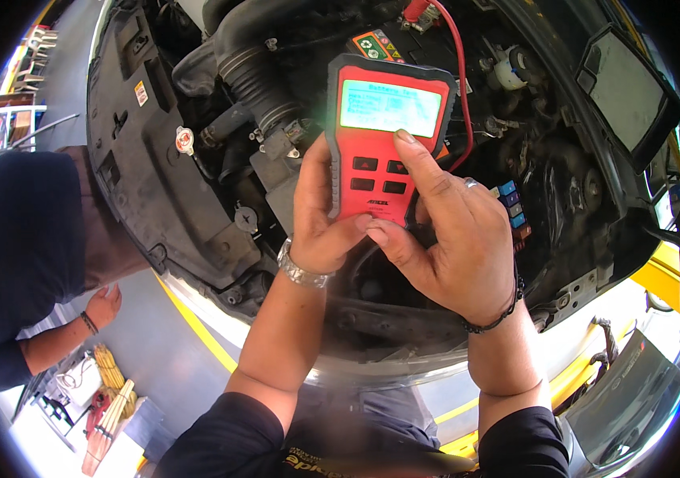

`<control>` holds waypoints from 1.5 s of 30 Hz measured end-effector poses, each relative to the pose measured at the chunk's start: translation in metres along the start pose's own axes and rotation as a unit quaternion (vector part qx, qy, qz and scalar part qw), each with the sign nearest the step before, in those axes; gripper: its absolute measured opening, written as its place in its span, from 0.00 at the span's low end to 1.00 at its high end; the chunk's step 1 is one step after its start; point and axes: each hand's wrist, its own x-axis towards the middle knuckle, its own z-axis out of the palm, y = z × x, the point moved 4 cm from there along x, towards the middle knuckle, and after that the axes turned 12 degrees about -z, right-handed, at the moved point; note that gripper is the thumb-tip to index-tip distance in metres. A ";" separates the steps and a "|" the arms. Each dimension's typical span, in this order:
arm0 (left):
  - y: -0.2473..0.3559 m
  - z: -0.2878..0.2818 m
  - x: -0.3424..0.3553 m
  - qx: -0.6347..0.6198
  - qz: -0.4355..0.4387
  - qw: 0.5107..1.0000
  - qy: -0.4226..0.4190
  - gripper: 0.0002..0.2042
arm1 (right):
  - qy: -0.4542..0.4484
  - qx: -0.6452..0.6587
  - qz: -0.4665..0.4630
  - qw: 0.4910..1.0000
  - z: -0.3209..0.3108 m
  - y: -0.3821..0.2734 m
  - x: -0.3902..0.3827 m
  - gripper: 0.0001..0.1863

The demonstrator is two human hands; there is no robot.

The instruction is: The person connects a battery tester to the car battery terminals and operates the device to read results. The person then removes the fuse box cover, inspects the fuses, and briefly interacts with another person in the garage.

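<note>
A red and black handheld battery tester (372, 147) with a lit screen and dark buttons is held up over an open car engine bay. My left hand (320, 211) wraps round its left side, thumb across the lower front. On its right side is my right hand (459, 227), the index fingertip touching just under the screen and the thumb at the lower edge; its other fingers are partly hidden behind. Behind the tester, a car battery with a green and orange label (376, 46) shows in part. A red clamp (415, 9) with a red cable (464, 80) is at the top.
A ribbed black air hose (256, 84) and a radiator cap (184, 141) lie left of the tester. Coloured fuses (514, 209) are at the right. Another person (29, 255) stands at the left, one hand (102, 309) lowered. A grey car panel (627, 402) is at lower right.
</note>
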 end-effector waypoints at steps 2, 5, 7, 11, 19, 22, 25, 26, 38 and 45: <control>0.000 0.001 0.000 -0.011 -0.015 1.000 0.009 0.45 | 0.001 -0.005 0.001 1.000 -0.001 0.000 -0.001 0.37; 0.001 0.002 -0.003 -0.017 -0.027 0.999 0.019 0.44 | 0.011 -0.005 -0.006 1.000 -0.001 0.000 -0.001 0.37; 0.002 0.003 -0.003 -0.020 -0.025 0.999 0.020 0.45 | 0.019 -0.003 -0.010 1.000 -0.001 0.000 -0.002 0.36; 0.003 0.005 -0.001 -0.037 -0.012 0.999 0.007 0.45 | 0.018 -0.003 -0.005 1.000 0.000 0.001 -0.001 0.35; 0.005 0.009 -0.002 -0.057 -0.027 0.998 0.008 0.45 | 0.040 0.042 0.030 0.998 0.000 0.002 -0.002 0.38; 0.003 0.007 -0.001 -0.043 -0.031 0.998 0.012 0.45 | 0.059 0.056 0.029 0.996 0.000 0.003 -0.003 0.37; 0.007 0.001 0.000 -0.025 -0.016 0.999 0.035 0.44 | 0.127 0.058 0.006 0.990 -0.006 0.001 -0.003 0.33; 0.010 -0.003 0.000 -0.016 -0.008 0.999 0.049 0.43 | 0.141 0.046 0.007 0.989 -0.009 0.000 -0.004 0.31; 0.040 -0.027 0.014 -0.136 0.031 0.987 0.085 0.29 | 0.101 -0.013 -0.137 0.985 -0.018 -0.003 -0.001 0.12; 0.049 -0.026 0.014 -0.111 0.029 0.980 0.164 0.24 | 0.239 -0.079 -0.163 0.954 -0.033 0.014 -0.008 0.08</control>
